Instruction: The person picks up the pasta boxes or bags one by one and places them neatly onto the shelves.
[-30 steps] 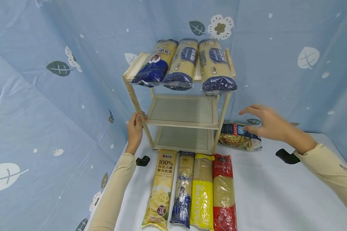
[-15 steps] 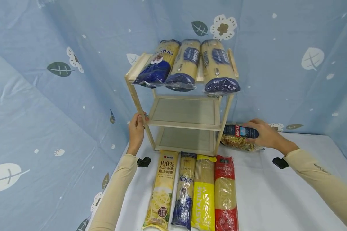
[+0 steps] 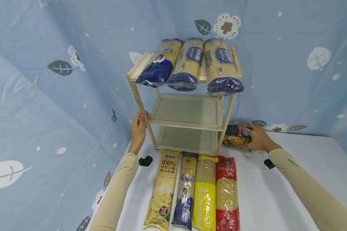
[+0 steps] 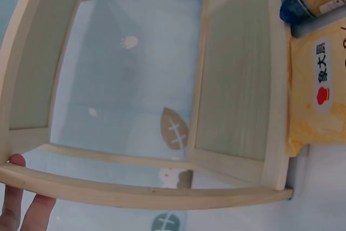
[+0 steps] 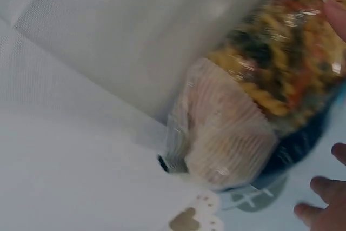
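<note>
My left hand [image 3: 138, 127] grips the left front post of a wooden shelf rack [image 3: 185, 123]; in the left wrist view its fingertips [image 4: 38, 209] show at the post [image 4: 146, 194]. Behind the rack's right side lies a bag of mixed-colour spiral pasta [image 3: 237, 140] with a dark blue label. My right hand [image 3: 259, 138] is spread over the bag's right end. In the right wrist view the thumb lies over the pasta bag [image 5: 292, 63], while the fingers [image 5: 324, 187] are spread beyond its dark edge, with a visible gap. The bag's left end is partly hidden by the rack post.
Three spaghetti packs [image 3: 188, 64] lie on the rack's top, their ends overhanging the front. Several long pasta packs, including a yellow one [image 3: 204, 192] and a red one [image 3: 226, 192], lie side by side in front of the rack. A patterned blue curtain [image 3: 277, 64] stands behind.
My right hand has moved left and down from the air onto the pasta bag, then shifted farther along it. My left hand keeps its grip on the rack.
</note>
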Tool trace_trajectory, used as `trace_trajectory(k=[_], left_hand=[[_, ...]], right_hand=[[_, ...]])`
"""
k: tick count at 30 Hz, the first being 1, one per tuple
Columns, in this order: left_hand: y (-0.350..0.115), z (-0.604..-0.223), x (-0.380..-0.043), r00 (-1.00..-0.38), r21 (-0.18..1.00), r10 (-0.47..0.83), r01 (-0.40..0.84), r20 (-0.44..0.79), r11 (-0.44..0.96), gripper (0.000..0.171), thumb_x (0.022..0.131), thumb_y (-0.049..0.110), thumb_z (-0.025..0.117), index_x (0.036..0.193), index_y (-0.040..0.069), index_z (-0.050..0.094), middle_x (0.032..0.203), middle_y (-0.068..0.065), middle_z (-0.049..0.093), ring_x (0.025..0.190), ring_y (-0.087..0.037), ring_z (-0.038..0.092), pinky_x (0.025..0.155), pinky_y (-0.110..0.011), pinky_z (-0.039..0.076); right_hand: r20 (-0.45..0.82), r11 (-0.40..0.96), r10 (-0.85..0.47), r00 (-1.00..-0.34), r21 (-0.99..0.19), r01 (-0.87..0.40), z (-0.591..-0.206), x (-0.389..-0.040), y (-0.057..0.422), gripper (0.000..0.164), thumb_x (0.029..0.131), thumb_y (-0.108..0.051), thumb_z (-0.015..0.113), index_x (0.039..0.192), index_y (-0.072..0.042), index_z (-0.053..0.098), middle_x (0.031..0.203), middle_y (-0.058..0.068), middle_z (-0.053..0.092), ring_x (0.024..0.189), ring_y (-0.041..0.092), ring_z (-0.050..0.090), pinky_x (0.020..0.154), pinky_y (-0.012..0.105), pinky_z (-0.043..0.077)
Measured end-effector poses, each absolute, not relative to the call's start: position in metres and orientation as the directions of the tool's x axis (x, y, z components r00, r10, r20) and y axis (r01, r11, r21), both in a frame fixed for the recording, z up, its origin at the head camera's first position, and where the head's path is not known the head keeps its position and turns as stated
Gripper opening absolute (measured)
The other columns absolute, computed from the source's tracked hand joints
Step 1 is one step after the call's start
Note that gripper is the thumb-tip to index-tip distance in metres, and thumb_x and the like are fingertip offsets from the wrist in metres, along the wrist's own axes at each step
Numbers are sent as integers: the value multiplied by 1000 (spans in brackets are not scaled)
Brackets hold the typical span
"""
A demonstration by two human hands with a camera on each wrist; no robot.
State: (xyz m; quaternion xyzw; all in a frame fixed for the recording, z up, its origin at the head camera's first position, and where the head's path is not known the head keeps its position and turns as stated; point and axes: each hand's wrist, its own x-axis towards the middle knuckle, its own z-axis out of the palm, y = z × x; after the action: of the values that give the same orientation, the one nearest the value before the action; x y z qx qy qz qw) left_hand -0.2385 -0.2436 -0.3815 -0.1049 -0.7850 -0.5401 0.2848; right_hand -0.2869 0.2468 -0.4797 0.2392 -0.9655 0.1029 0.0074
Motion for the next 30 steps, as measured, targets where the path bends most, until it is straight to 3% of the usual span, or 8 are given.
trace_trajectory(k=[5, 9, 13, 16, 19, 21, 26, 30], left_hand=[[-237, -381, -238, -813, 785, -136, 481, 566, 392, 26, 103, 3, 35, 110, -6, 58, 95, -25, 62, 78, -38, 56, 63, -37, 42], [-238, -381, -239, -804, 779, -132, 501, 580, 377, 26, 103, 3, 34, 110, -6, 58, 94, -26, 62, 73, -42, 52, 61, -27, 40], [-241, -381, -238, -789, 765, -133, 516, 599, 386, 26, 103, 3, 35, 109, -6, 58, 93, -26, 62, 67, -45, 47, 59, -23, 36], [-242, -381, -237, -783, 760, -143, 516, 606, 395, 25, 103, 3, 35, 109, -6, 58, 93, -26, 62, 66, -45, 47, 59, -24, 36], [-241, -381, -236, -786, 765, -145, 513, 601, 389, 25, 103, 3, 35, 109, -6, 58, 93, -26, 62, 71, -44, 51, 62, -26, 38], [-240, -381, -236, -789, 767, -142, 513, 598, 385, 25, 103, 4, 36, 109, -6, 58, 94, -27, 62, 74, -42, 53, 63, -27, 39], [-242, -382, -239, -796, 773, -130, 513, 591, 373, 26, 103, 3, 35, 110, -7, 57, 95, -27, 62, 80, -37, 56, 69, -38, 43], [-246, -382, -239, -796, 775, -129, 516, 591, 366, 26, 103, 2, 34, 112, -7, 57, 93, -27, 62, 82, -36, 57, 73, -48, 44]], right_hand=[[-21, 896, -413, -910, -189, -402, -485, -281, 254, 96, 69, -44, 82, 145, -10, 34, 144, 38, 17, 126, 63, 16, 88, 78, 19], [-45, 894, -421, -906, -187, -407, -481, -278, 258, 101, 68, -44, 83, 147, -11, 30, 144, 39, 16, 119, 66, 24, 78, 74, 34], [-63, 902, -414, -908, -160, -400, -479, -273, 259, 105, 66, -51, 81, 148, -14, 27, 140, 37, 27, 106, 62, 36, 70, 66, 41], [-45, 913, -390, -920, -151, -379, -487, -264, 258, 108, 65, -58, 78, 149, -16, 26, 130, 36, 37, 104, 57, 38, 77, 68, 35], [-28, 920, -354, -935, -190, -343, -496, -250, 257, 112, 66, -64, 75, 150, -14, 22, 116, 38, 38, 96, 54, 45, 81, 72, 28], [-28, 926, -322, -946, -217, -308, -501, -239, 256, 114, 66, -66, 73, 151, -13, 18, 112, 39, 35, 87, 53, 50, 81, 72, 31], [4, 953, -234, -972, -196, -230, -508, -214, 247, 113, 69, -70, 67, 152, -16, 14, 126, 44, 25, 81, 57, 50, 59, 63, 43], [84, 963, -179, -980, -189, -192, -511, -198, 239, 103, 74, -66, 67, 150, -13, 23, 134, 43, 26, 85, 64, 46, 56, 65, 41]])
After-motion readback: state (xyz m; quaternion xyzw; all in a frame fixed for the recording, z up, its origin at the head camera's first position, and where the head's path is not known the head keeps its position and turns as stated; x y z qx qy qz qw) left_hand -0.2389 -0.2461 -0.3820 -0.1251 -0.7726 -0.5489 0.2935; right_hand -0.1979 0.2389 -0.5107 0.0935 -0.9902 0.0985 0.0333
